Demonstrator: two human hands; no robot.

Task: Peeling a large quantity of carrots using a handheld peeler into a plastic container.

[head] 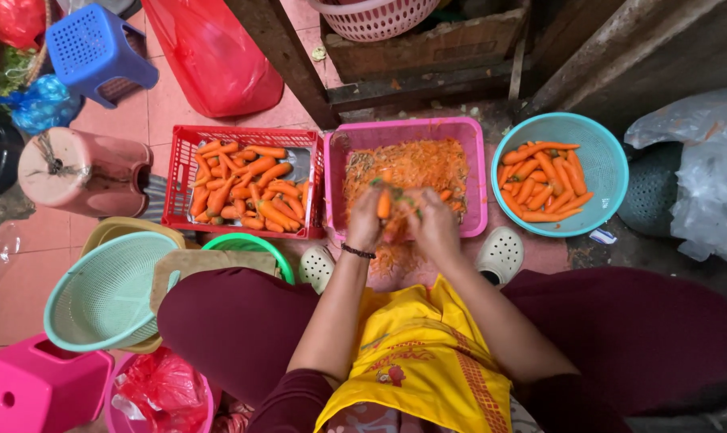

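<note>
My left hand [366, 218] grips a carrot [384, 204] held upright over a pink tub [476, 172] filled with orange peelings. My right hand [432, 223] is closed against the same carrot, blurred, and whatever it holds is hidden. To the left a red crate [179, 180] holds several unpeeled carrots. At the right, a teal round basket [608, 164] holds several peeled carrots. A dark bracelet circles my left wrist.
A mint colander [99, 297] sits on stacked bowls at left, beside a green basin rim [255, 242]. A pink stool [35, 389], a blue stool [95, 48], a red plastic bag [215, 52], clear bags [704, 176] and white clogs [501, 255] surround me.
</note>
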